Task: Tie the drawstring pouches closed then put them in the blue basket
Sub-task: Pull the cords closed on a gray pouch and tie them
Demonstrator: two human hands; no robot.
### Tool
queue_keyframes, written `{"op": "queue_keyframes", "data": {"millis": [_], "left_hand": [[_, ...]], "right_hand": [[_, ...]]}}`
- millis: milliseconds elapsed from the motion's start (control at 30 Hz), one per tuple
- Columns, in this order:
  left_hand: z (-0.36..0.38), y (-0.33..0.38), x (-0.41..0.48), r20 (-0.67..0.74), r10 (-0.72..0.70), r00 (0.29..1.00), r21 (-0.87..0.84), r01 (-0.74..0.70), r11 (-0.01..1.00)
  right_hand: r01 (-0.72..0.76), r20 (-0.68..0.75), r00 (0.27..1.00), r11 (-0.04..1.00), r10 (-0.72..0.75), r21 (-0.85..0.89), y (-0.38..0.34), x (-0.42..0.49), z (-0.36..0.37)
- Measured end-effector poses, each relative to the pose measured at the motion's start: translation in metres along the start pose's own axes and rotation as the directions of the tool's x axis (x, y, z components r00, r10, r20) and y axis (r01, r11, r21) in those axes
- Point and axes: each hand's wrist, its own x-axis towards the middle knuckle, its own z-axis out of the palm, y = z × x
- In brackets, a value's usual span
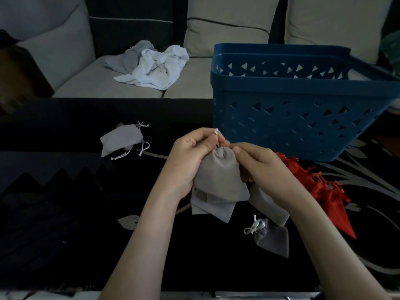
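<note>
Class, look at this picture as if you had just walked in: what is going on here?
A person holds a light grey pouch in both hands, the left hand and right hand pinching the cord at its gathered neck. On the dark table lie an untied grey pouch at the left, a dark grey pouch tied in a bow, and red pouches beside the blue basket.

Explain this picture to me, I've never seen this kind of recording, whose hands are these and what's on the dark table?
No machine here: one camera worn on a person's head looks down at their bare hands. The left hand and right hand pinch the gathered neck of a grey fabric drawstring pouch. On the black table lie a flat grey pouch with white cords, a dark grey pouch with a tied bow, red satin pouches and a blue plastic basket with triangular holes.
</note>
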Motion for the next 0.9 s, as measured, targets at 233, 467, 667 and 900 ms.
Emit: {"op": "queue_keyframes", "data": {"millis": [233, 467, 667, 900], "left_hand": [[-0.007, 0.003, 0.001, 0.196, 0.0, 0.981, -0.017, 0.004, 1.0], [-0.005, -0.003, 0.002, 0.125, -0.093, 0.988, 0.27, 0.056, 0.961], [0.006, -0.015, 0.004, -0.028, -0.111, 0.993, 0.295, 0.114, 0.949], [0.017, -0.018, 0.0, -0.112, -0.131, 0.985, 0.102, 0.142, 0.985]], "right_hand": [[0.036, 0.111, 0.993, 0.999, -0.034, -0.013, 0.0, -0.001, -0.013], [-0.026, 0.019, 0.999, 0.992, 0.028, -0.127, 0.005, 0.0, -0.018], [-0.157, -0.081, 0.98, 0.961, 0.18, 0.227, 0.002, 0.001, -0.014], [0.123, -0.073, 0.991, 0.967, -0.109, 0.223, -0.007, -0.005, 0.006]]}}
